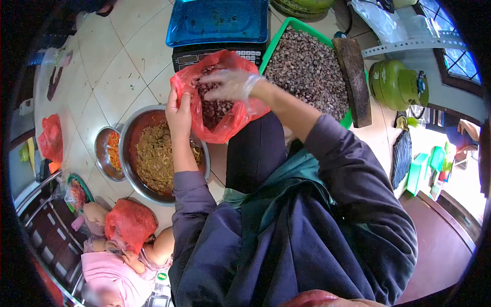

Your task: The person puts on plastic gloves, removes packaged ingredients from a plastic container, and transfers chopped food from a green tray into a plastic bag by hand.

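A red plastic bag (217,134) hangs open in front of me, with small dark shell-like pieces (217,110) inside. My left hand (179,110) pinches the bag's left rim between thumb and fingers. Over the bag's mouth is my right hand (225,84), in a clear plastic glove, fingers spread and somewhat blurred; nothing shows in its grip. To the right, a green tray (289,23) holds a thick layer of the same pieces (312,66). Just beyond the bag stands a scale (184,57) with a blue pan (217,23).
At left are a large metal bowl (207,163) of brownish food and a small bowl (102,153) of orange-red bits. A wooden board (353,82) lies on the tray's right side, near a green gas cylinder (391,84). Another person (115,271) sits lower left with a red bag (130,222).
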`<state>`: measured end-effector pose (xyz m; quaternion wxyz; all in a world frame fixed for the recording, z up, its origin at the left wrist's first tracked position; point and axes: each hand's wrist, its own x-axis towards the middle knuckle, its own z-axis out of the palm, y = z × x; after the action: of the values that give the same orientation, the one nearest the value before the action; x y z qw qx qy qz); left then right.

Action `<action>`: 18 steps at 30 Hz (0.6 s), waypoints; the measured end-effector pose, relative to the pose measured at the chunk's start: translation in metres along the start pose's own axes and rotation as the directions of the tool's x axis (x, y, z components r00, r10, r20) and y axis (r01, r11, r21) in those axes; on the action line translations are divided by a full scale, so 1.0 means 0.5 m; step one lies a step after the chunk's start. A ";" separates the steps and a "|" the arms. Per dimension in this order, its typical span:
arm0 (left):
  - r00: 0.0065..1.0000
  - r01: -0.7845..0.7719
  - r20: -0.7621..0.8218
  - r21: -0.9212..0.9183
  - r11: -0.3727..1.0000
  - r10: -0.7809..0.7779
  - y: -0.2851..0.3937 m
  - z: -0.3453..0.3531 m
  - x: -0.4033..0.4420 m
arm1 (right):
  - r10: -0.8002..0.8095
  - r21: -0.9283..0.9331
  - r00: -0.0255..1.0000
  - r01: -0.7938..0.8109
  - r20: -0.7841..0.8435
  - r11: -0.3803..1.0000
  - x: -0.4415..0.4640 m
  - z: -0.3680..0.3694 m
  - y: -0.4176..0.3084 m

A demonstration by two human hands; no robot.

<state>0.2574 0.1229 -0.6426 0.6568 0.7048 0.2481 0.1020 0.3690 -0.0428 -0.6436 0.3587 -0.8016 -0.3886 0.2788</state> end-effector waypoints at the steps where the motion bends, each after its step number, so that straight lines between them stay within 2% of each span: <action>1: 1.000 0.000 -0.007 0.010 1.000 0.000 0.003 0.002 0.000 | -0.023 0.039 0.988 0.017 0.151 0.999 -0.023 -0.055 -0.004; 2: 1.000 -0.019 -0.002 0.027 0.999 0.019 0.005 0.004 0.001 | 0.139 0.026 0.982 -0.143 0.131 0.989 -0.057 -0.123 -0.052; 3: 1.000 -0.018 0.001 0.024 1.000 0.018 0.005 0.006 0.002 | -0.396 -0.092 0.913 0.405 0.101 0.910 -0.068 -0.136 0.081; 4: 1.000 -0.015 0.003 0.022 1.000 0.015 0.005 0.008 0.002 | -0.223 0.024 0.974 0.223 0.046 0.975 -0.099 -0.171 0.112; 5: 1.000 -0.014 0.003 0.019 1.000 0.014 0.004 0.009 0.002 | 0.109 0.188 0.994 -0.105 -0.016 0.977 -0.122 -0.206 0.132; 6: 1.000 0.001 0.008 0.011 1.000 -0.001 0.003 0.008 0.002 | 0.308 0.250 0.949 -0.283 -0.065 0.926 -0.134 -0.226 0.170; 7: 1.000 0.014 0.013 0.005 1.000 -0.014 0.002 0.007 0.001 | 0.419 0.204 0.901 -0.391 -0.116 0.897 -0.141 -0.240 0.228; 8: 0.999 0.029 0.020 0.000 1.000 -0.029 0.002 0.007 0.000 | 0.464 0.093 0.873 -0.454 -0.151 0.886 -0.147 -0.240 0.300; 9: 1.000 0.020 0.014 0.000 1.000 -0.020 0.002 0.008 -0.002 | 0.496 -0.108 0.836 -0.529 -0.233 0.842 -0.153 -0.244 0.296; 11: 1.000 -0.002 0.003 0.005 1.000 0.002 0.004 0.010 -0.002 | 0.495 -0.455 0.765 -0.643 -0.412 0.616 -0.167 -0.249 0.277; 12: 1.000 0.005 0.000 0.011 1.000 -0.005 0.002 0.009 -0.002 | 0.527 -0.298 0.771 -0.629 -0.357 0.718 -0.165 -0.236 0.294; 15: 1.000 0.014 -0.007 0.025 1.000 -0.014 -0.002 0.005 0.004 | 0.523 -0.400 0.804 -0.595 -0.285 0.697 -0.150 -0.177 0.280; 16: 1.000 0.017 -0.003 0.027 0.999 -0.017 -0.001 0.004 0.003 | 0.558 -0.502 0.791 -0.599 -0.250 0.624 -0.144 -0.161 0.270; 18: 1.000 0.027 0.001 0.035 0.999 -0.027 0.002 0.007 0.002 | 0.593 -0.542 0.793 -0.562 -0.138 0.625 -0.161 -0.146 0.251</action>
<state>0.2603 0.1204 -0.6424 0.6457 0.7129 0.2589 0.0881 0.4313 -0.1904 -0.6866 -0.0101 -0.9438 -0.1838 0.2746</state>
